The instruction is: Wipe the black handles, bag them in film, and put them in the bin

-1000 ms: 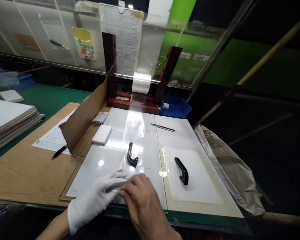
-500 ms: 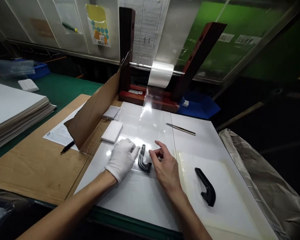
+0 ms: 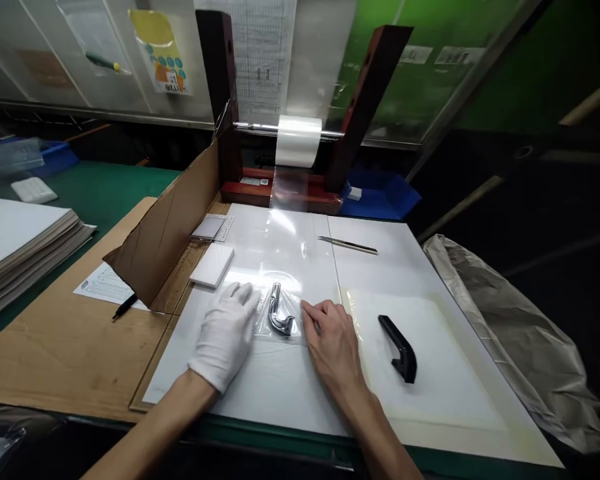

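A dark, glossy curved handle (image 3: 276,319) lies on the white board under clear plastic film (image 3: 294,257), which fits closely over it. My left hand (image 3: 226,333), in a white glove, rests just left of the handle with its fingers stretched out on the film. Bare, my right hand (image 3: 333,333) is at the film's right edge, its fingers curled and the thumb pressed against the index finger, pinching the film. Another black handle (image 3: 401,350) lies uncovered to the right of this hand.
A film roll (image 3: 299,141) hangs on a rod between dark red posts (image 3: 375,80). A slim cutter knife (image 3: 349,245) lies beyond my right hand. White pads (image 3: 213,265), upright cardboard (image 3: 167,223) and a black pen (image 3: 125,308) are left. A blue bin (image 3: 383,195) stands at the back right.
The film has come down closely over the handle. My left hand has gone from pinching to lying with fingers stretched out; my right fingers have closed at the film's edge. The view has shifted.
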Available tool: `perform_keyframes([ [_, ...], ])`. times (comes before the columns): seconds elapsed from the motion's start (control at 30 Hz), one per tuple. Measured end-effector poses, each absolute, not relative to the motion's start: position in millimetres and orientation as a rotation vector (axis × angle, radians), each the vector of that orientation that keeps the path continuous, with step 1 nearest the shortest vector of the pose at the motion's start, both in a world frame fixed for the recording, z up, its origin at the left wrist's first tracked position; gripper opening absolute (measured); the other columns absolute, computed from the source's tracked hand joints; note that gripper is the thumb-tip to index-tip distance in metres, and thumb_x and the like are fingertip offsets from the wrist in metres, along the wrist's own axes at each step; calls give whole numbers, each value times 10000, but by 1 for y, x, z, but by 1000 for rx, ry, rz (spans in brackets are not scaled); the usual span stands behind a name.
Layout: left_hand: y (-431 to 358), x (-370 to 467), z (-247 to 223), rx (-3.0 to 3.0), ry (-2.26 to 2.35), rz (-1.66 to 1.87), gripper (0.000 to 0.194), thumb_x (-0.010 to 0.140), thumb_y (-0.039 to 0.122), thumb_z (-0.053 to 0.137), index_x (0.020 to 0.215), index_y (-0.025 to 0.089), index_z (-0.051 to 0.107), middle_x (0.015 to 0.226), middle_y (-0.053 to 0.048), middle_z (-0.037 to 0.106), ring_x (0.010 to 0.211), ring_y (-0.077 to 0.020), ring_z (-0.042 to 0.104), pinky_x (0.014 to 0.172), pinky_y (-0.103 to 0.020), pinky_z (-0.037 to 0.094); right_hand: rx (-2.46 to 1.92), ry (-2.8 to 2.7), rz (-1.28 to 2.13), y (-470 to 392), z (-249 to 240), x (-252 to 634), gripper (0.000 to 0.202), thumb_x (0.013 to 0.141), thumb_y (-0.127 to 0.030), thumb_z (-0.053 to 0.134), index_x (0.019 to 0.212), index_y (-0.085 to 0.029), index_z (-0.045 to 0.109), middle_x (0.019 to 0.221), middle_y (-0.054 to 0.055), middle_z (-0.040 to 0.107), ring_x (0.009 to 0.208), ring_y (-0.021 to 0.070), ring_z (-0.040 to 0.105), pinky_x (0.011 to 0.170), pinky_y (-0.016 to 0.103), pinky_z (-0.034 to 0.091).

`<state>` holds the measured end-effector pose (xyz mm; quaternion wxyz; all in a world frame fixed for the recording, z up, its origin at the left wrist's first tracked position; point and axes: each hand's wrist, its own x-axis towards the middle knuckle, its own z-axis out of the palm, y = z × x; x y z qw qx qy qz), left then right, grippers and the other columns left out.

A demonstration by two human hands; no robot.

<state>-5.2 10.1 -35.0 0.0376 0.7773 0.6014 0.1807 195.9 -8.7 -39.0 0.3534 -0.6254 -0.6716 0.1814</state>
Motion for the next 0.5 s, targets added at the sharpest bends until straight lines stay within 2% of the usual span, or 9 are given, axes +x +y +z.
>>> perform_keyframes([
  [0.07,-3,-16,-37,2341,1924,651,366,981,202,442,1260,94,655,1319,-203,637,1278,-359,520,1081,-513,404,-1627,-1656,435,-40,-40,206,285,1009,-351,486,1052,-225,739,801,40,605,765,187,557,676,322,460],
  [0.13,-17,-18,-37,2275,1977,774,396,1006,259,400,1221,48,657,1202,-234,673,1161,-360,588,1019,-517,450,-1585,-1551,427,-77,-47,217,277,1012,-332,492,1136,-222,715,840,45,638,767,166,601,649,278,495],
  [0.23,-40,8,-34,2166,1842,913,440,1002,408,417,1214,106,657,1069,-182,702,956,-299,659,896,-438,518,-1459,-1352,500,-125,-64,232,231,960,-289,588,1129,-250,739,866,47,700,785,163,661,702,257,539],
  [0.33,-53,68,-29,1665,1337,709,544,934,549,523,1302,161,623,1011,-110,733,906,-252,691,838,-357,546,-1465,-1068,569,-150,-77,240,229,924,-378,632,1029,-235,776,828,58,722,774,193,683,705,288,553],
  [0.4,-51,118,-26,1475,1169,522,641,904,605,546,1341,141,608,814,-67,747,672,-229,697,658,-337,559,-1509,-910,553,-154,-78,239,316,940,-452,594,1038,-203,763,773,56,702,718,189,665,636,283,537],
  [0.43,-47,142,-25,1427,1145,474,685,880,607,590,1381,141,581,822,-68,757,604,-220,685,595,-327,544,-1522,-860,540,-153,-77,237,356,952,-475,568,1057,-187,749,745,50,686,681,178,647,599,272,520],
  [0.5,-37,183,-24,1361,1137,463,720,788,554,734,1349,119,611,921,-102,772,664,-222,702,606,-299,530,-1518,-769,536,-150,-71,233,402,957,-506,551,1080,-165,724,690,27,647,601,148,595,541,246,478],
])
